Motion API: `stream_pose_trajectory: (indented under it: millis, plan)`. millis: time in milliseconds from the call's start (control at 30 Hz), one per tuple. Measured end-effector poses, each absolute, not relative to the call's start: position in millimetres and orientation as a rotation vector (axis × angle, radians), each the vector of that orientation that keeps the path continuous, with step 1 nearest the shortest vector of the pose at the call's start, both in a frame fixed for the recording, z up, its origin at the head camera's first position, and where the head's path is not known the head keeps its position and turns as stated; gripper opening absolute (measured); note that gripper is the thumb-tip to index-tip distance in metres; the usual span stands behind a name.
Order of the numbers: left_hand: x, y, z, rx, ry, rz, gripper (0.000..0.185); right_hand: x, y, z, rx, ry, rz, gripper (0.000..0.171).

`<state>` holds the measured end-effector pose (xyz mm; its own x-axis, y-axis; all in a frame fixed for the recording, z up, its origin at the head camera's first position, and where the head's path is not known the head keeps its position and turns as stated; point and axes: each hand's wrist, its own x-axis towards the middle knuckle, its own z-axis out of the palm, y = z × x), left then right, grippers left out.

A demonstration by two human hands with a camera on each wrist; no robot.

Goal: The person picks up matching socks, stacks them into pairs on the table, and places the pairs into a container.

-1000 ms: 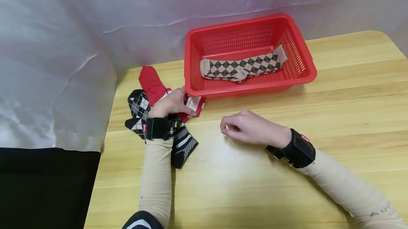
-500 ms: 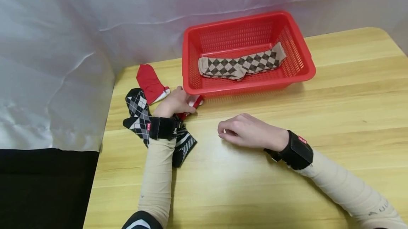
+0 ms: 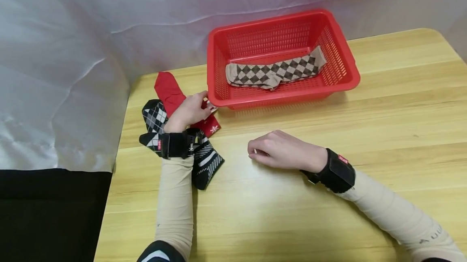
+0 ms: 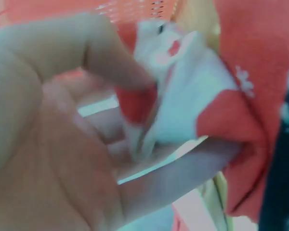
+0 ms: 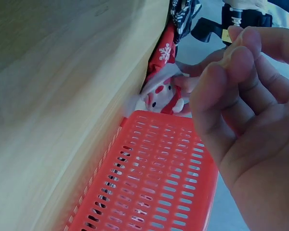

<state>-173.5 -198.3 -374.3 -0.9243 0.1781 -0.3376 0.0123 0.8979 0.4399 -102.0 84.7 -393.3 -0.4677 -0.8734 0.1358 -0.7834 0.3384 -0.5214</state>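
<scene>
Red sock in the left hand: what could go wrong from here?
The left hand pinches the red sock right against the red basket wall, so lifting may snag the rim or nudge it. The black patterned socks lie partly under that wrist and could drag along.

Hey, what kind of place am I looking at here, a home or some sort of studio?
Probably a staged recording setup, not a lived-in room. A plain white sheet hangs as backdrop behind a bare wooden table, and the only items are a red basket and a few socks.
</scene>
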Motion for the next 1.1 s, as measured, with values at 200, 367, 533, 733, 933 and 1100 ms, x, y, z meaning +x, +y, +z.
stream_pose_trajectory:
  millis: [200,367,533,733,933,1100]
  plan:
    - [-175.0,-204.1,-374.8,-0.012,2.744,0.631,0.034,-102.5,85.2,-392.3,-1.519,2.419,-0.802,0.011]
    - [-170.2,-215.6,-366.6,-0.057,2.879,0.709,0.019,-103.3,85.7,-391.3,-1.526,2.419,-0.803,0.011]
    - [-162.8,-223.9,-351.9,-0.157,3.073,0.887,0.019,-103.8,86.9,-389.9,-1.532,2.429,-0.803,0.011]
    - [-157.2,-218.5,-334.1,-0.294,3.169,1.378,0.027,-104.1,88.9,-386.1,-1.525,2.433,-0.809,0.011]
    - [-142.4,-205.3,-314.5,-0.206,2.888,2.066,0.026,-107.2,95.4,-374.4,-1.515,2.448,-0.859,0.011]
    - [-130.2,-191.0,-304.7,0.062,2.672,2.175,0.023,-116.6,106.9,-364.9,-1.451,2.501,-0.902,0.008]
